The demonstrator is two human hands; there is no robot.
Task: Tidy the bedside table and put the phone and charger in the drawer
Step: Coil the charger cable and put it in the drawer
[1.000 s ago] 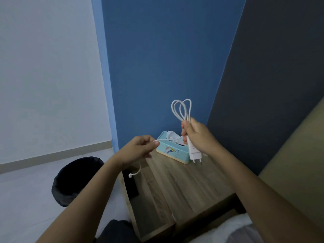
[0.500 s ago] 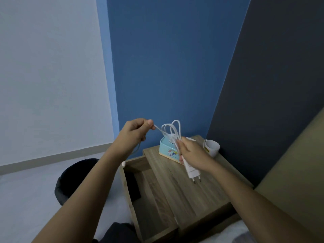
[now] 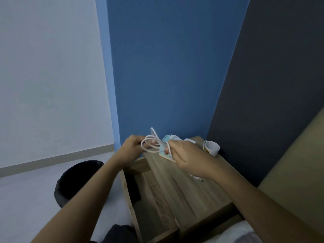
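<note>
Nearest to us, the wooden drawer point(image 3: 154, 204) of the brown wooden bedside desk point(image 3: 198, 195) stands pulled out, with a dark flat thing point(image 3: 134, 188) at its left wall; we cannot tell what it is. Above the desk, our right hand point(image 3: 188, 159) is clenched on the white charger cable point(image 3: 154, 143), and the white plug point(image 3: 195, 177) shows under the palm. Our left hand point(image 3: 134, 146) pinches the cable loop. Behind them lies a light blue tissue box point(image 3: 166, 152), and a white mug point(image 3: 211, 148) stands near the wall. A black round bin point(image 3: 75, 179) is on the floor.
</note>
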